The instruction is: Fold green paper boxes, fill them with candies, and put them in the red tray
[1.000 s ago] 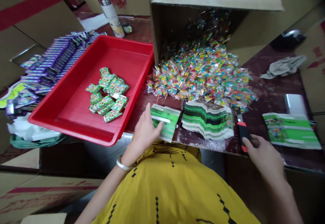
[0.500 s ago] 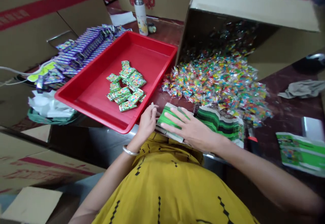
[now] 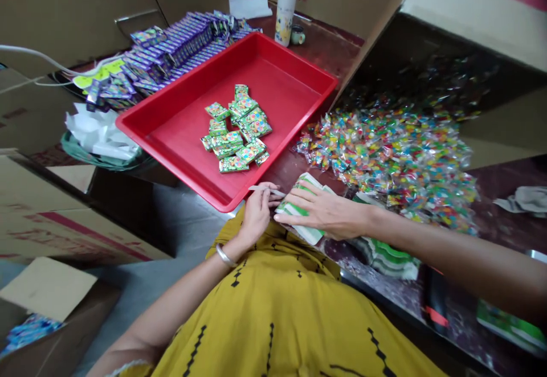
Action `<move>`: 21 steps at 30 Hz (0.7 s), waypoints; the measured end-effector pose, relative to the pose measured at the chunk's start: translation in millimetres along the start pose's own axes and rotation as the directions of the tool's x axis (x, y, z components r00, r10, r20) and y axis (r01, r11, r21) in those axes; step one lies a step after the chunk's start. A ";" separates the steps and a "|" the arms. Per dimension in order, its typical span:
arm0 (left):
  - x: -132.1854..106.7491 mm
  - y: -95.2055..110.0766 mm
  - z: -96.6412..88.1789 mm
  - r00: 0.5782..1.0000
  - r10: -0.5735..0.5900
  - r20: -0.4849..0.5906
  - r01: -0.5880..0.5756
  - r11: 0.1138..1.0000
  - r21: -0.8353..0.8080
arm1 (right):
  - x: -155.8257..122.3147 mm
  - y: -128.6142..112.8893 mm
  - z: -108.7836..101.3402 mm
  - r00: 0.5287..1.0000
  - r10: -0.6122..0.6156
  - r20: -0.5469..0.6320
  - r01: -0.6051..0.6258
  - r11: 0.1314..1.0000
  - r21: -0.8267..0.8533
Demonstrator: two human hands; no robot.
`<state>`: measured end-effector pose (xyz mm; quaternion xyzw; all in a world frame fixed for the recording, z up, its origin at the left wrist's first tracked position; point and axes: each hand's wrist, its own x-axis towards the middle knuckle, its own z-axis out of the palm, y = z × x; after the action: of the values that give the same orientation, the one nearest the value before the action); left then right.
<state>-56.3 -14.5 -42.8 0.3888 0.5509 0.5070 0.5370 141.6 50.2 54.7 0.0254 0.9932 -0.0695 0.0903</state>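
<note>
My left hand (image 3: 258,212) is closed, with a thin whitish strip (image 3: 270,191) pinched between thumb and fingers; its exact kind is unclear. It is beside the near corner of the red tray (image 3: 188,185). My right hand (image 3: 329,213) lies with fingers stretched across a stack of green-and-white flat printed packs (image 3: 310,232) at the table's front edge. Part of this stack is hidden under the palm. More green flat packs (image 3: 387,257) lie in a row below my right forearm. Inside the tray rests a small pile of green patterned packets (image 3: 239,129).
A heap of clear-wrapped colourful candies (image 3: 397,160) spills from a tipped carton (image 3: 482,1). Purple boxes (image 3: 188,41) are piled behind the tray, near a bottle (image 3: 285,12) and a small cup (image 3: 298,35). A green basket (image 3: 102,160) holds white paper. A black-and-red tool (image 3: 436,303) lies right.
The view has turned, so the tray and candies appear further right. The whitish strip in my left hand now shows more plainly. My right hand remains on the stack, its fingers less spread.
</note>
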 end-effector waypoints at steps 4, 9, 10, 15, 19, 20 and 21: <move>-26.8 2.8 -21.1 0.997 -0.066 -0.042 0.066 0.998 -0.015 | -8.1 1.6 -3.1 0.999 0.037 -0.005 -0.036 0.999 0.029; -48.3 14.0 -78.7 0.898 -0.381 0.220 0.336 0.917 0.215 | -8.9 2.4 -2.7 0.997 0.069 -0.036 -0.068 0.997 0.047; -50.1 16.5 -96.9 0.847 -0.460 0.265 0.394 0.879 0.269 | -7.5 2.4 -2.6 0.996 0.076 -0.035 -0.075 0.996 0.043; -53.6 26.2 -217.3 0.642 -0.744 0.185 0.641 0.653 0.403 | 0.3 0.2 2.3 0.993 0.121 0.003 -0.121 0.993 0.014; -43.1 18.3 -282.7 0.743 -0.662 -0.097 0.660 0.702 0.266 | 4.8 -2.2 11.2 0.992 0.119 -0.039 -0.120 0.992 -0.025; -34.7 13.8 -286.7 0.769 -0.621 -0.151 0.639 0.737 0.221 | 6.1 -2.7 13.0 0.992 0.111 -0.053 -0.114 0.993 -0.044; -23.4 9.0 -286.0 0.791 -0.581 -0.190 0.610 0.772 0.181 | 7.4 -3.3 14.4 0.993 0.101 -0.064 -0.105 0.992 -0.064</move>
<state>-336.5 -75.9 -55.4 0.2222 0.7329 0.2653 0.5857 136.7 45.2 39.7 0.0755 0.9946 -0.0303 0.0644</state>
